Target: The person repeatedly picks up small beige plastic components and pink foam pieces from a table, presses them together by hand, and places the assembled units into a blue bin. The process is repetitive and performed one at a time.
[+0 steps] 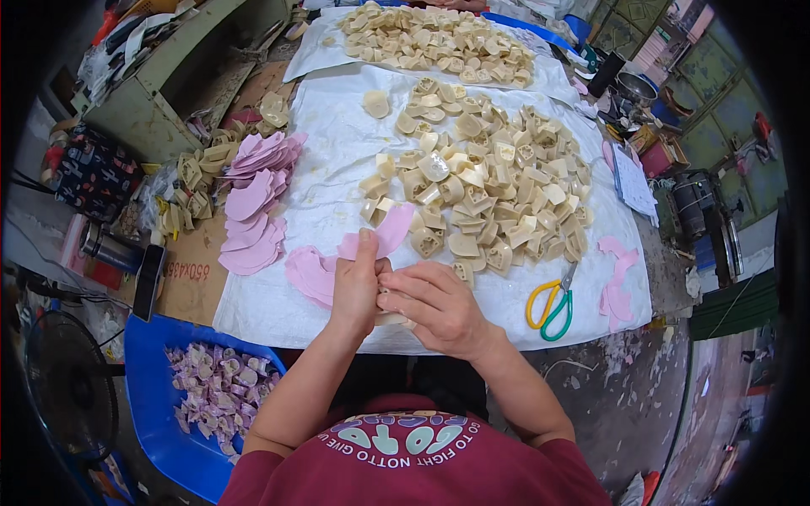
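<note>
My left hand (356,287) is closed, thumb up, on a pink cut-out strip (395,229) whose free end sticks out above it. Close beside it, my right hand (440,308) has its fingers curled over a small cream block (391,319), mostly hidden between the hands. More pink pieces (309,275) lie fanned out just left of my left hand. Past my hands spreads a heap of cream plastic blocks, shaped like shoe heels (515,194). Scissors (566,295) with one yellow and one green handle lie to the right of my right hand.
White sheeting (333,126) covers the table, with another cream heap (439,42) at the far end. Pink cut-outs (253,202) are stacked at left, and pink scraps (620,282) lie at right. A blue tub (152,405) below left holds pink-and-cream pieces. A fan (72,379) stands beside it.
</note>
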Demonstrator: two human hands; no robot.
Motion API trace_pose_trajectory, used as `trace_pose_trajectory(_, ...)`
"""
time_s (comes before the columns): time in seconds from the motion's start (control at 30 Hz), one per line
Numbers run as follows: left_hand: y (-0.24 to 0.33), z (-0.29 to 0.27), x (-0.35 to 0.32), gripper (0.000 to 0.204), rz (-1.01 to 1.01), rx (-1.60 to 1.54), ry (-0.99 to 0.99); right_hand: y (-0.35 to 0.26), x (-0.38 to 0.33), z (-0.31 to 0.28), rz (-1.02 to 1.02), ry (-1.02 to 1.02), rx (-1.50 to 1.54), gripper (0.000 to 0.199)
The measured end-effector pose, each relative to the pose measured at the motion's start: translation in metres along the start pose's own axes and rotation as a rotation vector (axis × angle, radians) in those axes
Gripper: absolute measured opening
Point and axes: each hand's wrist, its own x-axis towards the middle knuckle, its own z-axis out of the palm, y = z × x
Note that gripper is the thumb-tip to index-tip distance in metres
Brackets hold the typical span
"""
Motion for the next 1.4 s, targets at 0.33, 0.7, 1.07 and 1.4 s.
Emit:
trace_pose_trajectory(0.33,0.007,0.015,-0.042,0.042,0.064,-0.243,-0.211,-0.011,0.006,-0.011,0.866,0.520,1.202,0.042)
trace_pose_trajectory(0.7,0.016,0.012,-0.056,0.038,0.095,-0.404,-0.181,-0.041,0.014,-0.014,0.269,0.330,0.196,0.032)
trace_pose_trajectory(1.07,0.021,0.015,-0.067,0.052,0.197,-0.344,-0.303,-0.045,0.017,-0.018,0.223,0.378,0.111,0.029)
trace_pose_trajectory(1.4,0.025,0.018,-0.069,0.053,0.183,-0.338,-0.305,-0.040,0.016,-0.018,0.202,0.378,0.108,0.033)
